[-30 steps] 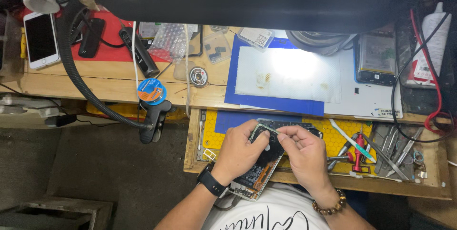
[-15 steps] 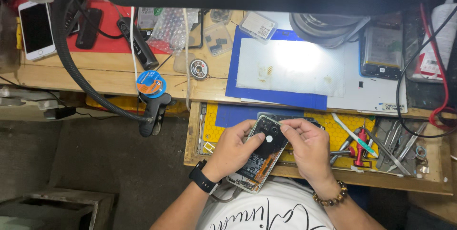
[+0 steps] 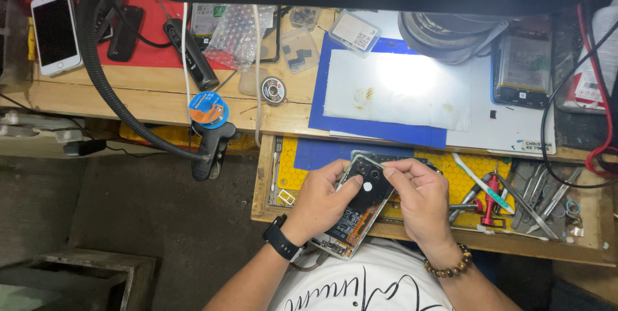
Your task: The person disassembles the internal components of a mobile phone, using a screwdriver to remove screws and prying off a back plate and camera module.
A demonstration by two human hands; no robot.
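Two hands on one opened phone (image 3: 358,208), back cover off, innards and camera cluster showing. Phone sits over the open drawer (image 3: 264,176) of the counter (image 3: 129,102), just in front of the person's torso. Long axis runs diagonal: camera end up toward the counter, bottom end down toward the left wrist. Left hand (image 3: 320,200) cradles the phone from below and the left side, fingers wrapped around the edge, thumb across the board near the white dot. Right hand (image 3: 418,198) comes in from the phone's right, fingers (image 3: 394,172) pinched narrow at the top corner by the camera; cannot tell whether they grip a small part or just the edge. Both hands touch the phone; the left carries it, the right works the upper end. Black watch (image 3: 281,239) on the left wrist, bead bracelet (image 3: 449,264) on the right. Right of the phone in the drawer: yellow mat (image 3: 473,172), red-handled tool (image 3: 490,198), tweezers (image 3: 537,198). Beyond the phone on the counter: blue mat (image 3: 335,121) with a white sheet (image 3: 399,89), solder spool (image 3: 208,109) to the left, white phone (image 3: 55,31) far left.
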